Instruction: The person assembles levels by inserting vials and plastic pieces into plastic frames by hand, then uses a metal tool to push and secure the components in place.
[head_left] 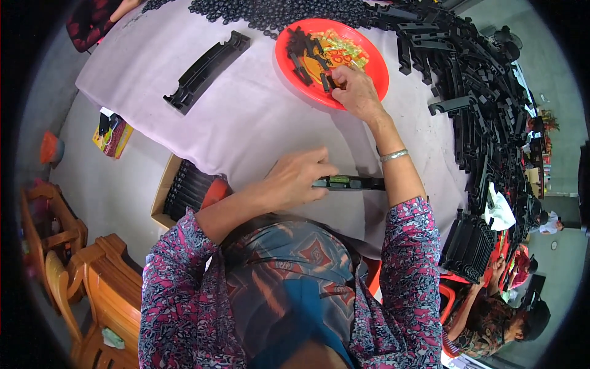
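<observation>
Head view: the person's left hand (298, 178) bends its thumb and fingers closely around the near end of a black bar (364, 183), which lies crosswise at the front of the cloth-covered surface (246, 111); a green tube (338, 179) already sits in it. The right hand (361, 95) reaches over a red plate (382, 67), its fingers drawn nearly together at small black pieces (301, 46); whether they grip one cannot be told. Work on this bar appears partly done, its tube placed and small pieces probably left to add. Much seems to remain: yellow-green tubes (351, 52) fill part of the plate, and a heap of black bars (491, 98) lies at right.
</observation>
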A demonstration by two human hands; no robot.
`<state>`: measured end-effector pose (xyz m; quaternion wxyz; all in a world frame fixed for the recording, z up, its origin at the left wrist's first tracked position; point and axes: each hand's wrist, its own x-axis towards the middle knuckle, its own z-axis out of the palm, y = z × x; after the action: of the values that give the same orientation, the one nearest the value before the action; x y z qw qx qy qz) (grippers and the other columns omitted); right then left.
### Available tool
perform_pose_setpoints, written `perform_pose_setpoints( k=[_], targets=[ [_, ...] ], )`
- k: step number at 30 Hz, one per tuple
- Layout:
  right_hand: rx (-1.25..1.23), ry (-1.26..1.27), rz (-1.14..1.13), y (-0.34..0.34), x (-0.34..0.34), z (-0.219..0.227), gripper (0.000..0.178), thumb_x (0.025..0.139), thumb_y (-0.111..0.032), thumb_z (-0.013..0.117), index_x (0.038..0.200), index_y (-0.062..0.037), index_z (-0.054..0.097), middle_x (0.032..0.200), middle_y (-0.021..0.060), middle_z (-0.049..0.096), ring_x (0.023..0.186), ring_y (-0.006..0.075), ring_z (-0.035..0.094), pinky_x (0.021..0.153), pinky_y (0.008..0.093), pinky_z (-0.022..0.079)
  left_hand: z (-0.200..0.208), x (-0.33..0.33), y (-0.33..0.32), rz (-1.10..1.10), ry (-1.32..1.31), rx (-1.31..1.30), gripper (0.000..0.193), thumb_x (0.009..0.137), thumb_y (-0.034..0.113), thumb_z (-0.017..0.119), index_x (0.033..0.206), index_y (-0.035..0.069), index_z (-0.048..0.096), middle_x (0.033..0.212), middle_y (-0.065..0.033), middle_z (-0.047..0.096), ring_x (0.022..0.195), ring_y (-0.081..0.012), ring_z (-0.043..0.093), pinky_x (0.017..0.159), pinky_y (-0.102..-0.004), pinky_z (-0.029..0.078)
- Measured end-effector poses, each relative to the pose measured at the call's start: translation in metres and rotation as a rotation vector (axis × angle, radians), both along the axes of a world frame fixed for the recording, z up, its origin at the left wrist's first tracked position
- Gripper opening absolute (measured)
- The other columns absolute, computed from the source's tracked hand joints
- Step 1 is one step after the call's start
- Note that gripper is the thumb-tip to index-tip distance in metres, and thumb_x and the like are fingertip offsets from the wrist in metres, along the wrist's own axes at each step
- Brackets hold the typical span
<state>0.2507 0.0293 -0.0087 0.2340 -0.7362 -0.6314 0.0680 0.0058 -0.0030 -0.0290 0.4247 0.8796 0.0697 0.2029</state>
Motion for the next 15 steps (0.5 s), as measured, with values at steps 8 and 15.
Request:
perform_pose_setpoints(
  k=[8, 15],
  targets=[
    [-0.051, -0.164, -0.158, -0.002, -0.017, 0.011, 0.018, 0.071, -0.009, 0.068, 0.085, 0.0008, 0.063, 0.082, 0.0239, 0.066, 0.081, 0.0403, 0.066, 0.071, 0.0478, 0.051, 0.0, -0.001, 0.001, -0.006, 0.03, -0.01, 0.032, 0.07, 0.012, 0.073, 0.102, 0.007, 0.068, 0.091, -0.0113, 0.053, 0.086, -0.0315, 0.059, 0.072, -0.044, 0.047],
    [-0.064, -0.189, -0.181, -0.003, -0.015, 0.013, 0.018, 0.07, -0.011, 0.068, 0.084, 0.0006, 0.066, 0.079, 0.0256, 0.066, 0.081, 0.0414, 0.066, 0.072, 0.0479, 0.052, 0.001, -0.001, 0.001, -0.012, 0.006, 0.015, 0.033, 0.07, 0.015, 0.075, 0.101, 0.006, 0.067, 0.092, -0.0115, 0.053, 0.087, -0.0321, 0.058, 0.072, -0.0443, 0.048]
  ],
)
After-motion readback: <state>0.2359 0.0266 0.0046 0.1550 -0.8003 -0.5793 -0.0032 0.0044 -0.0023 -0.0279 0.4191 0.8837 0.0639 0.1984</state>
